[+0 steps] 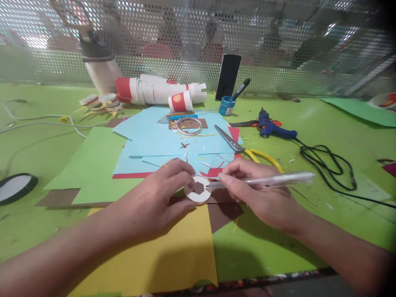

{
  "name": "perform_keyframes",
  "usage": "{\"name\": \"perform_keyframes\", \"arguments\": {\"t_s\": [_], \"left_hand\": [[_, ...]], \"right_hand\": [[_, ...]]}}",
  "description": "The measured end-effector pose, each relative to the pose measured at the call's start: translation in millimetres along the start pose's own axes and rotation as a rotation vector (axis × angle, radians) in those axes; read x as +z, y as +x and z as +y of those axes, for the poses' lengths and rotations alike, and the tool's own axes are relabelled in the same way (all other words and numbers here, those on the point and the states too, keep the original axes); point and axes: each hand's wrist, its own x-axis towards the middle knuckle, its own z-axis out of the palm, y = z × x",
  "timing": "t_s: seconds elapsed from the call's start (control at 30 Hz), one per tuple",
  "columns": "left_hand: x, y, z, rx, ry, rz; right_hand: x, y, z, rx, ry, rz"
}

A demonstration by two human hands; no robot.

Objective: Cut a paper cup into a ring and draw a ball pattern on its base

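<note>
My left hand [161, 194] pinches a white paper disc [198, 190] with a brown pentagon-shaped patch at its middle, fingers closed on its left rim. My right hand [256, 189] grips a clear pen [272, 180] whose tip touches the disc's right side. Both hands rest over a brown paper sheet [222, 212] and a yellow sheet [173, 251] on the green table [309, 231].
Light blue paper [154, 140], a green sheet [93, 161], yellow-handled scissors [244, 150], a tape ring [189, 126], a blue glue gun [275, 128] with a black cord [328, 161], paper cups [161, 93], a blue paint pot [227, 105], a phone [228, 76] and a bottle [99, 62] lie behind. A black-rimmed disc [15, 186] sits at left.
</note>
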Motion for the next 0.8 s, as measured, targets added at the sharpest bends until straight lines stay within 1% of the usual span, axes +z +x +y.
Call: {"name": "perform_keyframes", "arguments": {"t_s": [0.33, 0.6, 0.8], "left_hand": [[2.0, -1.3, -1.6, 0.002, 0.012, -0.002], [3.7, -0.3, -2.6, 0.002, 0.027, 0.002], [4.3, -1.4, -2.8, 0.007, 0.027, 0.003]], "right_hand": [[2.6, 1.0, 2.9, -0.007, -0.082, 0.018], [3.3, 1.1, 6.1, -0.02, -0.075, 0.002], [4.5, 2.0, 8.0, -0.002, -0.053, -0.006]]}}
